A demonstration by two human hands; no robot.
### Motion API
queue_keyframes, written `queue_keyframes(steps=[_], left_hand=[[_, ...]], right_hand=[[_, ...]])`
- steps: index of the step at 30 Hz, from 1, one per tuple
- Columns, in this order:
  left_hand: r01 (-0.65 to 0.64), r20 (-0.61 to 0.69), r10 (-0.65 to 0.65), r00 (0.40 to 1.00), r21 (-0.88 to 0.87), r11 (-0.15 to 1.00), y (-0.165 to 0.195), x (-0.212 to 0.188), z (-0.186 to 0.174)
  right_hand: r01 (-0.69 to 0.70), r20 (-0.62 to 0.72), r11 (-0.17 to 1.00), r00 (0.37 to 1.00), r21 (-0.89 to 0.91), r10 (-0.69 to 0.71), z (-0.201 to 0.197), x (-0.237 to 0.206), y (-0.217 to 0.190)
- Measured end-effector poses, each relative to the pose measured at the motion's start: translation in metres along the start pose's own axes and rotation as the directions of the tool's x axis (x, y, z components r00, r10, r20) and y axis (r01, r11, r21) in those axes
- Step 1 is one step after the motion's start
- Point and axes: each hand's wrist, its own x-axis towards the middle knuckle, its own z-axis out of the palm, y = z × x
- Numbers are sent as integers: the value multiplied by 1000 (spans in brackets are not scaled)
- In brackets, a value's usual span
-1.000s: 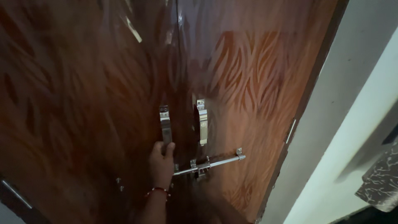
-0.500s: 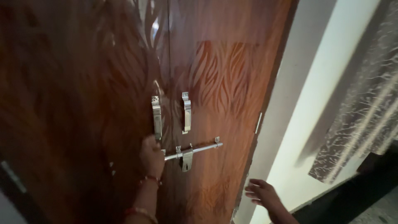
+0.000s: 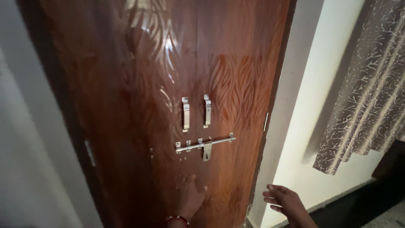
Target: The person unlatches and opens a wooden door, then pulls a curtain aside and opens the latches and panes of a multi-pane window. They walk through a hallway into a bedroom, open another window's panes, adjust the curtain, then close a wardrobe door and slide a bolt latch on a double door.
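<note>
The double wooden door (image 3: 168,105) fills most of the view, both dark glossy leaves standing closed and flush, with the white wall (image 3: 308,105) to its right and a patterned curtain (image 3: 371,84) at far right. Half a second ago my left hand was up at the bolt; now it has dropped away, so the closing and bolting looks finished, as I judge it. The sliding bolt (image 3: 205,144) lies horizontal across the seam between the leaves, its hasp hanging down at the middle, untouched. Above it the two upright metal handles (image 3: 196,113) sit side by side, one per leaf. My left hand (image 3: 190,197) is low, below the bolt, fingers spread loose against or just off the wood, gripping nothing. My right hand (image 3: 283,202) has come further into view at lower right, open-palmed, empty, near the door frame (image 3: 270,126), apart from it.
</note>
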Motion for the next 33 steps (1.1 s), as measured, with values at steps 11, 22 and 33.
queue_keyframes(steps=[11, 22, 33], left_hand=[[32, 155, -20, 988, -77, 997, -29, -17, -61], [-40, 234, 21, 972, 77, 996, -3, -33, -9], [-218, 560, 384, 735, -341, 914, 128, -156, 143]], right_hand=[[89, -34, 993, 996, 79, -87, 41, -62, -25], [85, -198, 980, 979, 178, -49, -3, -114, 20], [96, -705, 965, 701, 242, 107, -168, -325, 76]])
